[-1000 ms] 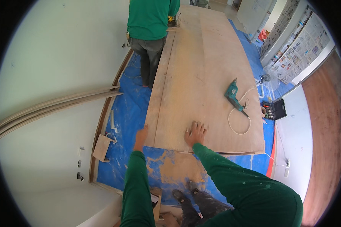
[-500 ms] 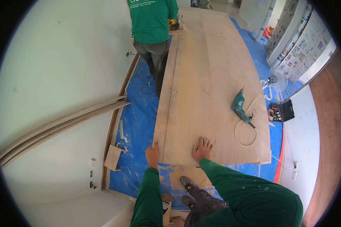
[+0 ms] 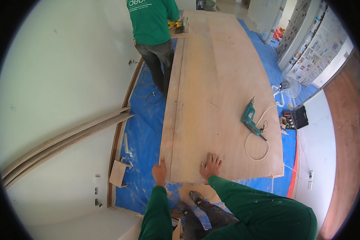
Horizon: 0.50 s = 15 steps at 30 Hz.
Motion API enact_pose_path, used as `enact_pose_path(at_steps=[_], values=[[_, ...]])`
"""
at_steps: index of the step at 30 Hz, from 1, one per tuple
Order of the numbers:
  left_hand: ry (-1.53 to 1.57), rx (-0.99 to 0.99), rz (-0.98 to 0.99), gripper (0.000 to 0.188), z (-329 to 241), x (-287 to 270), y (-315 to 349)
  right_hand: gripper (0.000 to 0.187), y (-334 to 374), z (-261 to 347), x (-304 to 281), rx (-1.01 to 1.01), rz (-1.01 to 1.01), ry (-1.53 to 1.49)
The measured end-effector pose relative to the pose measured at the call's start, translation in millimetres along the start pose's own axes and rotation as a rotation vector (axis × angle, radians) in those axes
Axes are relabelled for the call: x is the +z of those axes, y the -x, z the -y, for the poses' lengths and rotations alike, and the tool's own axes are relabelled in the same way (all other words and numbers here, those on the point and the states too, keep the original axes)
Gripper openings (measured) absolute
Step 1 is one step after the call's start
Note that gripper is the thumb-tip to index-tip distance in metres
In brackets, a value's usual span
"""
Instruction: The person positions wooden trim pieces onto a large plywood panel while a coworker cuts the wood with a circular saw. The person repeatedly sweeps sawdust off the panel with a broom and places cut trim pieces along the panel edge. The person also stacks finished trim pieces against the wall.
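Note:
A long plywood sheet (image 3: 232, 76) stretches away from me, with a narrow plywood strip (image 3: 173, 92) along its left side. My left hand (image 3: 159, 174) is closed on the strip's outer left edge near the close corner, one digit lying on top. The undersides of its fingers are hidden. Flat on the sheet near its front edge lies my right hand (image 3: 211, 167), fingers stretched forward. To the right of that hand a teal corded drill (image 3: 250, 118) rests on the plywood, its white cord looping beside it. Pale sawdust streaks the surface.
At the far left end a person in a green shirt (image 3: 150, 22) handles a yellow power saw (image 3: 180, 27). Long boards (image 3: 68, 144) lean along the left wall. Blue sheeting (image 3: 142, 132) covers the floor. An open black tool case (image 3: 299, 118) and a fan (image 3: 290, 86) stand at right.
My view has shifted slightly, so the plywood appears a little lower and further left. One of my feet has moved. Both hands keep their places on the wood.

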<state>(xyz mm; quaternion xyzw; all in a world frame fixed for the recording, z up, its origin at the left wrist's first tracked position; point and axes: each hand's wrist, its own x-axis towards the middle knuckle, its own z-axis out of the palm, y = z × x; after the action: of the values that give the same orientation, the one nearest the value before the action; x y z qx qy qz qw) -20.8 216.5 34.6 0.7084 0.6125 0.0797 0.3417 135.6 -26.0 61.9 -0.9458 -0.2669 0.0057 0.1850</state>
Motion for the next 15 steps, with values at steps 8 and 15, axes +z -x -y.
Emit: enact_pose_path(at_steps=[8,15], values=[[0.038,-0.03,0.027,0.077,4.3,-1.4,-4.1,0.066,-0.6,3.0,2.0,0.005,-0.02,0.009],[0.047,-0.019,0.001,0.076,3.5,-2.2,-2.4,0.068,-1.4,3.1,7.6,-0.017,-0.069,-0.007]])
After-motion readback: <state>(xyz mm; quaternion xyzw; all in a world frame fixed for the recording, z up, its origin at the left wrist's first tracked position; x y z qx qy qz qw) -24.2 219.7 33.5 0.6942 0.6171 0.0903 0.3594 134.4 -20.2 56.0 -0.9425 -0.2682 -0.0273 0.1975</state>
